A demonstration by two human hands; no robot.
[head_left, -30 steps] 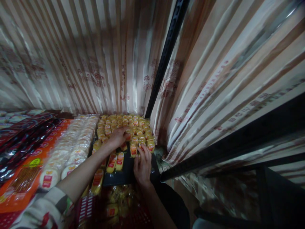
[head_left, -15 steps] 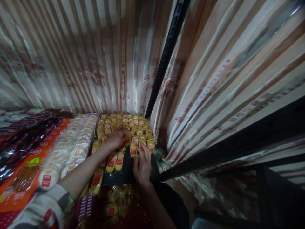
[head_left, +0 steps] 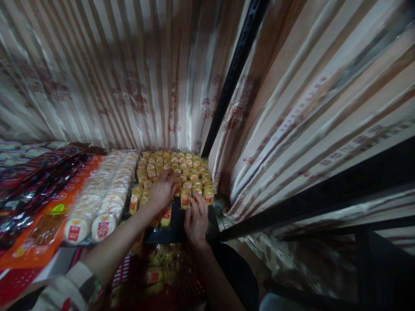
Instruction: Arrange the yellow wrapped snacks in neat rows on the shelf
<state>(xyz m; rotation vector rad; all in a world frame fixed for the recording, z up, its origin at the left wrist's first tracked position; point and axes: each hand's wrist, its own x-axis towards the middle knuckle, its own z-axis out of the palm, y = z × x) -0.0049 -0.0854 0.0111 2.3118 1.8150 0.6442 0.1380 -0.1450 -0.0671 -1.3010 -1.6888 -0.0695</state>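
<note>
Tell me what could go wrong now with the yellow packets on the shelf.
The yellow packets stand in tight rows; the left hand pressing on them might topple neighbours. Those by the right hand sit near the shelf edge and could slip into the red basket below.

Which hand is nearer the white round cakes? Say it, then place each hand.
Left. The left hand lies on the yellow packs, just right of the white round cakes. The right hand is farther right, at the yellow packs' near edge.
</note>
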